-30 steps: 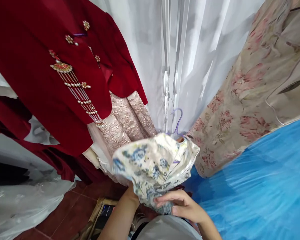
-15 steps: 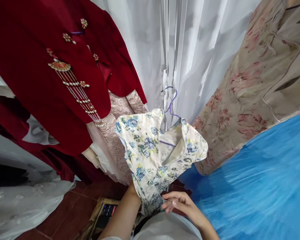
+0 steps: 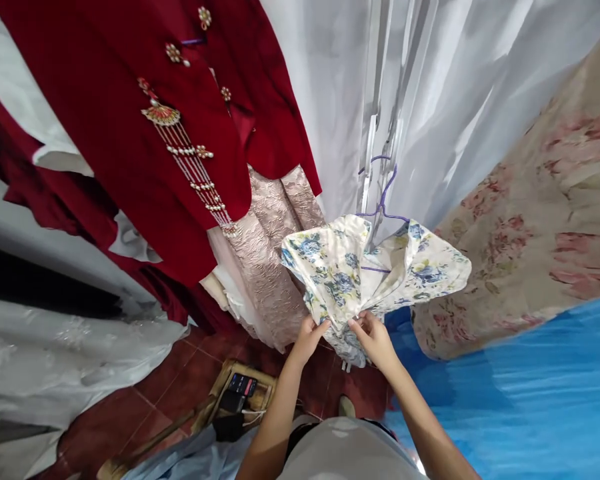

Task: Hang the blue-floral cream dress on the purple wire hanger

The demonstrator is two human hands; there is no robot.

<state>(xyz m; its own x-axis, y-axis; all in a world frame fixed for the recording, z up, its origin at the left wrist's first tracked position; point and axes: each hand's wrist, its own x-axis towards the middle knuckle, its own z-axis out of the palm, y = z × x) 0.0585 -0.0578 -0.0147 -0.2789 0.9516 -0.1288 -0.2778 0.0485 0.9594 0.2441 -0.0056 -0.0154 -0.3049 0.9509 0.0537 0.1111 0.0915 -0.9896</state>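
A cream dress with blue flowers [image 3: 337, 273] hangs by its shoulders from a purple hanger [image 3: 384, 200], its V-shaped neckline facing me. My left hand [image 3: 307, 339] pinches the fabric at the left of the waist. On the other side, close to the foot of the neckline, my right hand [image 3: 375, 339] pinches the cloth between thumb and fingers. Both hands are closed on the dress, a short gap between them. The lower part of the dress hangs below, partly hidden by the hands.
On the left hang a red jacket [image 3: 275, 100] with beaded ornaments and a pale pink brocade garment [image 3: 275, 267]. A beige floral garment [image 3: 505, 267] and blue tulle [image 3: 530, 393] are at right. A wooden stool [image 3: 265, 393] holding a phone [image 3: 243, 385] stands on red tiles.
My left hand has come out from behind the dress to its front. My right hand has moved up and taken hold of the waist fabric. The view has shifted.
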